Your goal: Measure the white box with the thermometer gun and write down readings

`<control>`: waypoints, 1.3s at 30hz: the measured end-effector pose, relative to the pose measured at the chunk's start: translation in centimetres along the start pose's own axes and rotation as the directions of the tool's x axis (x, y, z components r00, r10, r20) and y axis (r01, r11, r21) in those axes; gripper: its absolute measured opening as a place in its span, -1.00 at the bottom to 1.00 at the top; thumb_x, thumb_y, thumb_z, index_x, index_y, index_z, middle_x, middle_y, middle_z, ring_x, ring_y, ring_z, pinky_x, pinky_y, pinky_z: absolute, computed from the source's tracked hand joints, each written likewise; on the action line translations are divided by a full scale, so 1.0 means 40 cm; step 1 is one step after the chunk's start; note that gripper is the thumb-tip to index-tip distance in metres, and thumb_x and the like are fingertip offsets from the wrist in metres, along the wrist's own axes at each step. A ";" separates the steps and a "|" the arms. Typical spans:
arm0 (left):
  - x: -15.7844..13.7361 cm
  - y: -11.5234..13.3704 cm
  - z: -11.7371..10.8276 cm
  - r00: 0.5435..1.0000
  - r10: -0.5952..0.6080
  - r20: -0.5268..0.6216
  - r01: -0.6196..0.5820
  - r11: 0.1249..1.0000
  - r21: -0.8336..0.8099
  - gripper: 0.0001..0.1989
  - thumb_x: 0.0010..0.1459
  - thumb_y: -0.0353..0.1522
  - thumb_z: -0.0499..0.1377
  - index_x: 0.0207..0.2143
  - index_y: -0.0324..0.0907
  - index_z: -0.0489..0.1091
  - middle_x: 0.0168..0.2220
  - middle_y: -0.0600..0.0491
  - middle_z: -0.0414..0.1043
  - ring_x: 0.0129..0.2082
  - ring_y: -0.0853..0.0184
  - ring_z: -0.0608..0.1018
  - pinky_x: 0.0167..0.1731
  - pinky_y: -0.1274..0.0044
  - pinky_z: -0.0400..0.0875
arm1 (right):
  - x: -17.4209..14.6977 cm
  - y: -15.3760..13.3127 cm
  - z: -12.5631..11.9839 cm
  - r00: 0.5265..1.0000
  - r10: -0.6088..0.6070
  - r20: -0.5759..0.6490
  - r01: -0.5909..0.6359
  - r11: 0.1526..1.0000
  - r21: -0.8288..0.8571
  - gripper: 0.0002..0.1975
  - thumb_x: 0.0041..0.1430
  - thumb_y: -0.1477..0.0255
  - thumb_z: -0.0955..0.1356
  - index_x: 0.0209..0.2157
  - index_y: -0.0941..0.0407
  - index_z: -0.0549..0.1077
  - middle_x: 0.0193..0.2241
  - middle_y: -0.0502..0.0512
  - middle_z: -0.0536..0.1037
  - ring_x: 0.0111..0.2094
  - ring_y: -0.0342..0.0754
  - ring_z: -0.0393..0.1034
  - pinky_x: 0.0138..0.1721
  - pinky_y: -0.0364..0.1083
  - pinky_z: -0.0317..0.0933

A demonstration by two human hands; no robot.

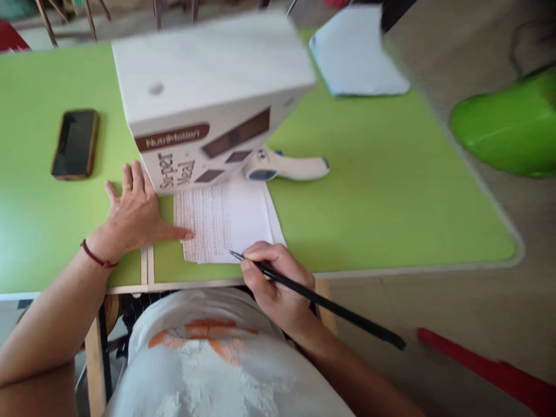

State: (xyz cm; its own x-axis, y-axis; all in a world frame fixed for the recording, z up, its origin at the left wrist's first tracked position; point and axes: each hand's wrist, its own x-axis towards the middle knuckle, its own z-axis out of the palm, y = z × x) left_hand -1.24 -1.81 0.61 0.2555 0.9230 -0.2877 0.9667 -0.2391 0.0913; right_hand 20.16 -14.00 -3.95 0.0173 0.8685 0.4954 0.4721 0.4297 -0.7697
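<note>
My right hand grips a long black pen, its silver tip at the written area of the paper sheets. Dense lines of handwriting cover the left part of the top sheet; the part to its right is blank. My left hand lies spread on the table, its thumb on the left edge of the paper. Its fingers reach the lower left corner of a large white box printed "NutriMotion", which stands just beyond the sheets. Touching or close to the box's right side is a white handheld device, like an infrared thermometer.
The green table has a seam near my left wrist. A phone in a brown case lies at the left. A white folded sheet or packet is at the far right edge. Green and red chairs stand right of the table.
</note>
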 end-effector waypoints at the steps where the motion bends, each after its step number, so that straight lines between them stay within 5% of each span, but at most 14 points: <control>1: -0.002 -0.002 -0.003 1.000 0.001 -0.007 -0.001 1.000 0.003 0.41 -0.22 0.23 0.37 0.44 -0.41 -0.14 0.41 -0.55 -0.16 0.41 -0.46 -0.16 0.25 -0.26 -0.23 | 0.006 -0.001 -0.005 1.000 -0.017 -0.011 0.017 1.000 -0.014 -0.88 0.26 0.55 0.31 -0.27 0.02 0.38 -0.49 -0.05 0.51 -0.52 -0.11 0.42 -0.49 -0.14 0.33; 5: -0.001 -0.022 -0.017 0.991 -0.021 -0.131 0.008 0.995 -0.100 0.07 -0.03 0.02 0.40 0.35 -0.38 0.09 0.37 -0.50 0.02 0.39 -0.35 0.05 0.26 -0.21 -0.08 | 0.057 0.016 -0.055 0.978 -0.204 0.048 0.209 0.955 -0.210 -0.77 0.25 0.59 0.34 -0.11 0.03 0.44 -0.31 0.10 0.57 -0.33 -0.01 0.50 -0.29 -0.03 0.41; 8: 0.014 -0.044 -0.022 0.945 0.005 -0.327 -0.127 0.927 -0.354 -0.24 0.05 -0.16 0.39 0.22 -0.31 0.26 0.28 -0.38 0.24 0.33 -0.21 0.24 0.26 -0.03 0.14 | 0.105 0.054 -0.098 0.970 -0.218 0.105 0.241 0.825 -0.511 -0.79 0.24 0.60 0.31 -0.16 0.07 0.50 -0.33 0.15 0.56 -0.32 0.07 0.46 -0.31 0.02 0.35; 11: 0.040 -0.058 -0.012 0.904 0.038 -0.427 -0.342 0.663 -0.666 -0.38 0.05 -0.12 0.39 0.09 -0.20 0.36 0.17 -0.20 0.41 0.22 -0.05 0.42 0.18 0.14 0.35 | 0.131 0.104 -0.120 0.974 -0.143 0.173 0.224 0.655 -0.722 -0.78 0.17 0.63 0.29 -0.29 0.10 0.54 -0.43 0.16 0.53 -0.38 0.10 0.40 -0.39 0.03 0.26; 14: 0.061 -0.059 0.000 0.911 0.060 -0.409 -0.396 0.409 -0.822 -0.37 0.01 -0.09 0.42 0.06 -0.16 0.36 0.11 -0.13 0.47 0.11 0.03 0.52 0.10 0.19 0.47 | 0.135 0.148 -0.125 0.968 -0.093 0.234 0.245 0.561 -0.791 -0.77 0.12 0.63 0.29 -0.37 0.11 0.56 -0.49 0.16 0.49 -0.42 0.09 0.35 -0.41 0.03 0.21; 16: 0.064 -0.057 0.002 0.910 0.042 -0.412 -0.402 0.336 -0.852 -0.32 -0.04 -0.12 0.46 0.07 -0.18 0.35 0.10 -0.14 0.48 0.08 0.04 0.54 0.09 0.19 0.48 | 0.138 0.168 -0.131 0.953 -0.078 0.293 0.285 0.560 -0.778 -0.76 0.10 0.63 0.29 -0.37 0.10 0.57 -0.49 0.16 0.48 -0.42 0.08 0.35 -0.41 0.02 0.21; 19: 0.050 -0.055 -0.010 0.901 -0.018 -0.434 -0.402 0.341 -0.850 -0.31 -0.06 -0.12 0.47 0.07 -0.17 0.36 0.06 -0.13 0.52 0.04 0.03 0.57 0.06 0.19 0.50 | 0.167 0.191 -0.146 0.950 -0.073 0.303 0.283 0.611 -0.740 -0.71 0.09 0.60 0.29 -0.21 0.10 0.59 -0.40 0.18 0.52 -0.37 0.10 0.39 -0.36 0.04 0.27; 24: 0.015 -0.049 -0.037 0.927 0.032 -0.374 -0.364 0.322 -0.874 -0.48 -0.02 -0.04 0.43 -0.13 -0.18 0.49 -0.10 -0.07 0.61 -0.09 0.02 0.62 -0.12 0.28 0.57 | 0.278 0.234 -0.147 0.964 0.053 0.261 0.166 0.646 -0.745 -0.43 0.01 0.57 0.37 0.13 0.22 0.43 0.04 0.44 0.47 0.05 0.37 0.37 -0.07 0.24 0.32; 28: -0.001 -0.034 -0.045 0.960 0.121 -0.253 -0.279 0.315 -0.907 -0.51 -0.01 -0.03 0.42 -0.18 -0.18 0.50 -0.13 -0.07 0.62 -0.12 0.01 0.63 -0.16 0.29 0.57 | 0.342 0.264 -0.138 0.888 0.264 0.376 0.078 0.721 -0.689 -0.48 -0.07 0.58 0.43 0.01 0.12 0.50 -0.25 0.23 0.58 -0.22 0.24 0.48 -0.27 0.15 0.39; 30: -0.006 -0.029 -0.045 0.967 0.134 -0.217 -0.250 0.329 -0.911 -0.51 -0.01 -0.04 0.42 -0.17 -0.18 0.49 -0.11 -0.08 0.62 -0.09 0.00 0.62 -0.13 0.27 0.57 | 0.344 0.266 -0.147 0.898 0.276 0.343 0.001 0.778 -0.628 -0.57 -0.09 0.59 0.45 -0.11 0.09 0.53 -0.42 0.11 0.53 -0.42 0.10 0.43 -0.47 0.02 0.33; 33: -0.009 -0.031 -0.045 0.968 0.151 -0.201 -0.242 0.349 -0.905 -0.49 0.00 -0.06 0.43 -0.11 -0.18 0.48 -0.07 -0.09 0.60 -0.05 -0.02 0.61 -0.10 0.26 0.56 | 0.312 0.234 -0.172 0.961 0.273 0.050 -0.227 0.875 -0.428 -0.60 -0.14 0.56 0.50 -0.18 0.09 0.49 -0.42 0.12 0.54 -0.51 0.00 0.39 -0.60 -0.06 0.21; 36: -0.010 -0.039 -0.045 0.966 0.199 -0.168 -0.233 0.378 -0.896 -0.40 -0.04 -0.09 0.45 -0.02 -0.19 0.44 -0.08 -0.11 0.61 -0.05 -0.03 0.62 -0.12 0.25 0.57 | 0.248 0.143 -0.177 0.947 0.270 -0.172 -0.281 0.959 -0.044 -0.60 -0.08 0.44 0.50 -0.15 0.05 0.43 -0.39 0.11 0.53 -0.49 -0.02 0.42 -0.57 -0.07 0.28; 39: -0.013 -0.047 -0.045 0.948 0.259 -0.185 -0.274 0.369 -0.888 -0.33 -0.04 -0.14 0.47 0.07 -0.16 0.38 -0.03 -0.13 0.59 -0.02 -0.04 0.61 -0.10 0.23 0.58 | 0.170 0.022 -0.138 0.957 0.245 0.159 -0.291 0.824 0.486 -0.60 0.08 0.28 0.46 -0.03 -0.02 0.42 -0.42 -0.01 0.45 -0.52 -0.07 0.39 -0.53 -0.05 0.39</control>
State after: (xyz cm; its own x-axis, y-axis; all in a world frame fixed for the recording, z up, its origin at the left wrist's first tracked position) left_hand -3.21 -1.30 2.30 0.4895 0.8690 -0.0730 0.2733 -0.0733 0.9591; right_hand 25.57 -9.09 0.96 -0.0077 0.9751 0.2215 -0.0439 0.2210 -0.9743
